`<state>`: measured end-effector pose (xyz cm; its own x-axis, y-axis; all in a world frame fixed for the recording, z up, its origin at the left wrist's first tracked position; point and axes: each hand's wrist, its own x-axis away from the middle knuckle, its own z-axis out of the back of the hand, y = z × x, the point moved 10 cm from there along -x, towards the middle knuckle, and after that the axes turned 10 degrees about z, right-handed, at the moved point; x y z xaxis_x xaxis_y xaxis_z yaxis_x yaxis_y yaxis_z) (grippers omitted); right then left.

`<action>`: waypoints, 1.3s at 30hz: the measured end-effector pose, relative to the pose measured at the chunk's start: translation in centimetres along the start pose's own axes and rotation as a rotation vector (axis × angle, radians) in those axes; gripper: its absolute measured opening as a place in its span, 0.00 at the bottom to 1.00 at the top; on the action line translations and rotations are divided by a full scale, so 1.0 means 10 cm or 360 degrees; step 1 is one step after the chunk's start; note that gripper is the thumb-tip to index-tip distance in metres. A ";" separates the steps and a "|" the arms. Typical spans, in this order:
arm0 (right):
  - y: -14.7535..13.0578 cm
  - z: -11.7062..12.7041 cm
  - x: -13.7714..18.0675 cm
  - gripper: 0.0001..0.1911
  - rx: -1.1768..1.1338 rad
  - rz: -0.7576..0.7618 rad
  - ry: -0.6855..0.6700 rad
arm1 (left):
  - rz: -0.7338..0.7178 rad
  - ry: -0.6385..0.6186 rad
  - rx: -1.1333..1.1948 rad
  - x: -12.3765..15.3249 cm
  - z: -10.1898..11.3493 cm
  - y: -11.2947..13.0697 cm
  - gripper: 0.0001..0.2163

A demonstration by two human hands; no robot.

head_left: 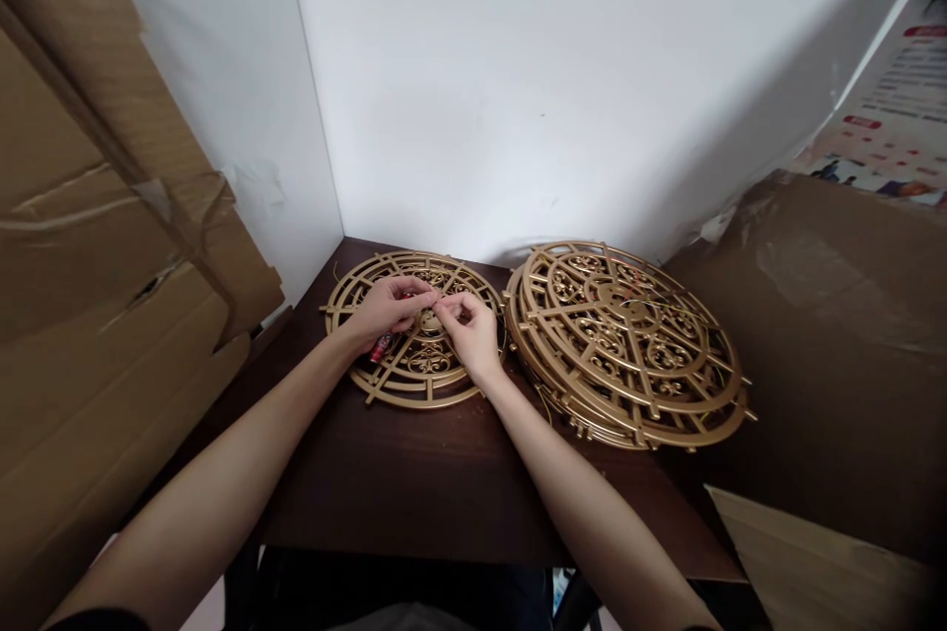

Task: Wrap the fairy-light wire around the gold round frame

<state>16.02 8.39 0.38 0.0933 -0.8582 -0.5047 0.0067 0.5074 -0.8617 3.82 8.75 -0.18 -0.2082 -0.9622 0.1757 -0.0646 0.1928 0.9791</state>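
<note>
A round gold ornamental lattice panel [421, 395] with scrollwork lies flat on the dark table. Above its centre my left hand [390, 308] and my right hand [468, 323] meet, thumbs and fingertips pinched together. Whatever is between the fingertips is too small to make out. A slim red patterned object [382, 347] pokes out below my left palm, with more red showing between the fingers; its kind is unclear. My right hand is closed in a pinch. To the right, more gold panels of the same pattern form a stack [628, 355], tilted and uneven.
The dark brown table [414, 483] stands against a white wall [518, 99]. Cardboard [96, 246] rises along the left side, and a large brown cardboard box [836, 345] along the right. Thin gold strands lie about the stack.
</note>
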 end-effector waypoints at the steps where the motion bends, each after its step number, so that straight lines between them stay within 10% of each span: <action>1: 0.00 0.01 0.00 0.09 -0.0004 0.0004 0.0010 | 0.0005 0.0008 -0.0016 0.00 0.00 0.00 0.12; 39: -0.02 0.00 0.00 0.10 0.0000 -0.0034 -0.0018 | -0.0055 -0.0016 -0.0030 0.01 0.01 0.04 0.11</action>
<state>16.04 8.25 0.54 0.1045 -0.8680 -0.4855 0.0088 0.4889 -0.8723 3.71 8.75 0.20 -0.2162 -0.9661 0.1409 -0.0534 0.1558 0.9863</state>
